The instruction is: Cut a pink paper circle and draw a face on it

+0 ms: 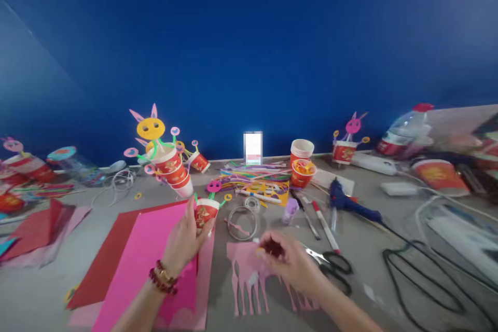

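The left hand (185,236) has its grip clamped around the red paper cup (206,211), thumb and fingers on opposite sides of the wall. Too hard a squeeze would probably dent it, since paper this thin gives easily. The green stem (222,204) with its yellow ring (227,197) could bend or work loose if knocked, as it juts out beyond the rim; the magenta disc face (213,187) looks just as exposed.

The right hand (286,257) hovers over or rests on the pink cut paper (245,253); which, the view does not settle. Its thumb and forefinger come close together at a yellowish spot, too small and blurred to show whether they pinch anything. A dragging wrist could tear the paper's narrow strips, and the black-handled scissors (336,265) lie just beside that wrist, where they could snag it.

The cup sits within the left grip, above the tabletop (218,275), to the left of the right grip and apart from it.
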The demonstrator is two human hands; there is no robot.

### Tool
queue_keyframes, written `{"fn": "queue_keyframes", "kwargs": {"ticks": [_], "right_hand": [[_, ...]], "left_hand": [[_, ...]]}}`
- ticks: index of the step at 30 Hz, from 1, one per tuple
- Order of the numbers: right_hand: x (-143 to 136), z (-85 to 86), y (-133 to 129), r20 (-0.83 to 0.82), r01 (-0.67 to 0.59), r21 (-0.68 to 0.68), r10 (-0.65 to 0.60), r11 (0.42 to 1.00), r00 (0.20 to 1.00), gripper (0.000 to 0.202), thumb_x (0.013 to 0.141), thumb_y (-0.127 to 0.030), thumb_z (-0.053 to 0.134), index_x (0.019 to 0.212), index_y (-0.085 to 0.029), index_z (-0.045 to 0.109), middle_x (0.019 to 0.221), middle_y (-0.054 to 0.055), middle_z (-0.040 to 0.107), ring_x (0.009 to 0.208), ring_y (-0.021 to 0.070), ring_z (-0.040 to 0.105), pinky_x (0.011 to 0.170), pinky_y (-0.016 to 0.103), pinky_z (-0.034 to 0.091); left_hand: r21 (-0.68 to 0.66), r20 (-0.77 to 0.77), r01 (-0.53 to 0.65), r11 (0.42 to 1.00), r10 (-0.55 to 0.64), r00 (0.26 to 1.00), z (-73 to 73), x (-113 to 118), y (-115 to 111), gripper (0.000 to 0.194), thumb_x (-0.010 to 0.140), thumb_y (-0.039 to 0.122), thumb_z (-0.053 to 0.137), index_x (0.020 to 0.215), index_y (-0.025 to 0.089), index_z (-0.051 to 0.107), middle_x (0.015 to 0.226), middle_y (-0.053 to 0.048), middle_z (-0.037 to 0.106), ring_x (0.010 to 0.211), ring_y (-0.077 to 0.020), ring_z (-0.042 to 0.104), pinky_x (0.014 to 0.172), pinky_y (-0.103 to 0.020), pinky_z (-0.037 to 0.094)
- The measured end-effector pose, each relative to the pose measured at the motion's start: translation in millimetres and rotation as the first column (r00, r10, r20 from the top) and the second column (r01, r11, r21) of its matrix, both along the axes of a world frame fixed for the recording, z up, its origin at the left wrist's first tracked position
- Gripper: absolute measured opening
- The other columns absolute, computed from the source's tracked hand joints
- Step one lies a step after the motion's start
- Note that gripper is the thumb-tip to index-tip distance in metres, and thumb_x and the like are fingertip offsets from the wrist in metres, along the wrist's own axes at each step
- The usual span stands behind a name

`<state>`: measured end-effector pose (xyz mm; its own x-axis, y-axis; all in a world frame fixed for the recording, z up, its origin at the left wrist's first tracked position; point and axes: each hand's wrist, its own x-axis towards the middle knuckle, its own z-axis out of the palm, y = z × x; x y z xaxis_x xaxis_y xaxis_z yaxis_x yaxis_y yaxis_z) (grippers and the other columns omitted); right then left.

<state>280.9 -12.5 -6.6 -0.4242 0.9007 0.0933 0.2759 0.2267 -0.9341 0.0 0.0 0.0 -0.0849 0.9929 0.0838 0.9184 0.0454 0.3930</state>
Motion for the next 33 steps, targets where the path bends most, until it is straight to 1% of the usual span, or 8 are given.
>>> {"fn": "queue_keyframes", "kwargs": {"ticks": [4, 8, 11, 13, 17, 22, 29, 33], "right_hand": [[0, -4.3, 1, -0.102, -0.025, -0.107, 0.014, 0.994, 0.995, 0.012, 0.086, -0.029, 0.062, 0.087, -0.017, 0.063, 0.075, 0.001, 0.062, 0.068, 0.0134, 0.056, 0.061, 0.023, 0.044], [-2, -6.5, 1, -0.287, -0.038, -0.257, -0.039, 0.966, 0.957, 0.025, 0.082, -0.039, 0.069, 0.090, -0.017, 0.063, 0.074, 0.001, 0.062, 0.064, 0.0126, 0.056, 0.059, 0.024, 0.047], [-4, -4.8, 0, -0.351, -0.042, -0.306, -0.072, 0.951, 0.934, 0.030, 0.079, -0.043, 0.073, 0.091, -0.017, 0.063, 0.073, 0.000, 0.061, 0.063, 0.0122, 0.056, 0.057, 0.023, 0.048], [-4, -2.9, -1, -0.349, -0.044, -0.299, -0.067, 0.953, 0.935, 0.030, 0.079, -0.043, 0.073, 0.092, -0.017, 0.063, 0.073, 0.000, 0.061, 0.063, 0.0120, 0.056, 0.057, 0.023, 0.048], [-5, -0.8, -2, -0.343, -0.048, -0.282, -0.054, 0.958, 0.938, 0.027, 0.081, -0.042, 0.071, 0.092, -0.018, 0.064, 0.074, 0.000, 0.062, 0.065, 0.0126, 0.058, 0.057, 0.023, 0.048], [-5, -0.1, -2, -0.289, -0.012, -0.166, -0.037, 0.986, 0.957, 0.021, 0.084, -0.036, 0.068, 0.093, -0.017, 0.066, 0.078, 0.001, 0.064, 0.070, 0.0139, 0.060, 0.063, 0.024, 0.049], [-2, 1.6, -1, -0.259, 0.006, -0.180, -0.053, 0.984, 0.964, 0.017, 0.089, -0.032, 0.060, 0.091, -0.017, 0.067, 0.078, 0.003, 0.067, 0.068, 0.0139, 0.061, 0.062, 0.024, 0.049], [-2, -1.0, -1, -0.237, 0.006, -0.188, -0.051, 0.982, 0.970, 0.019, 0.092, -0.034, 0.055, 0.096, -0.018, 0.065, 0.077, 0.002, 0.065, 0.068, 0.0144, 0.062, 0.063, 0.024, 0.050]], "left_hand": [[0.189, -0.141, 0.044, 0.981, -0.017, 0.990, 4.8, -3, -2, 0.078, 0.088, 0.059, 0.051, 0.143, 0.011, 0.026, 0.108, -0.017, 0.067, 0.104, -0.0348, 0.064, 0.083, -0.044, 0.051], [0.427, -0.115, 0.165, 0.889, -0.127, 0.985, 24.0, 12, -16, 0.048, 0.090, 0.048, 0.055, 0.125, 0.016, 0.049, 0.122, -0.017, 0.058, 0.118, -0.0336, 0.053, 0.098, -0.046, 0.044], [0.293, 0.085, 0.387, 0.874, -0.427, 0.900, 36.5, 38, -30, 0.022, 0.093, 0.033, 0.052, 0.111, 0.020, 0.055, 0.112, -0.011, 0.061, 0.106, -0.0251, 0.057, 0.090, -0.036, 0.047], [0.147, 0.280, 0.497, 0.855, -0.518, 0.808, 37.2, 58, -35, 0.015, 0.092, 0.032, 0.054, 0.102, 0.021, 0.058, 0.102, -0.007, 0.063, 0.091, -0.0206, 0.060, 0.078, -0.029, 0.049], [0.028, 0.541, 0.502, 0.864, -0.436, 0.720, 21.6, 86, -34, 0.015, 0.092, 0.032, 0.054, 0.088, 0.019, 0.059, 0.082, -0.002, 0.062, 0.072, -0.0159, 0.056, 0.062, -0.024, 0.042], [-0.011, 0.758, 0.425, 0.905, -0.270, 0.594, 0.6, 92, -30, 0.021, 0.092, 0.031, 0.053, 0.075, 0.017, 0.053, 0.068, 0.002, 0.052, 0.060, -0.0109, 0.046, 0.053, -0.020, 0.035], [-0.023, 0.904, 0.419, 0.908, -0.160, 0.396, -16.0, 95, -30, 0.027, 0.091, 0.040, 0.057, 0.077, 0.016, 0.052, 0.064, 0.004, 0.046, 0.054, -0.0084, 0.041, 0.051, -0.019, 0.034], [-0.044, 0.934, 0.447, 0.893, -0.122, 0.336, -22.3, 95, -30, 0.029, 0.091, 0.042, 0.057, 0.078, 0.017, 0.050, 0.063, 0.005, 0.045, 0.051, -0.0079, 0.041, 0.049, -0.020, 0.034]]}}
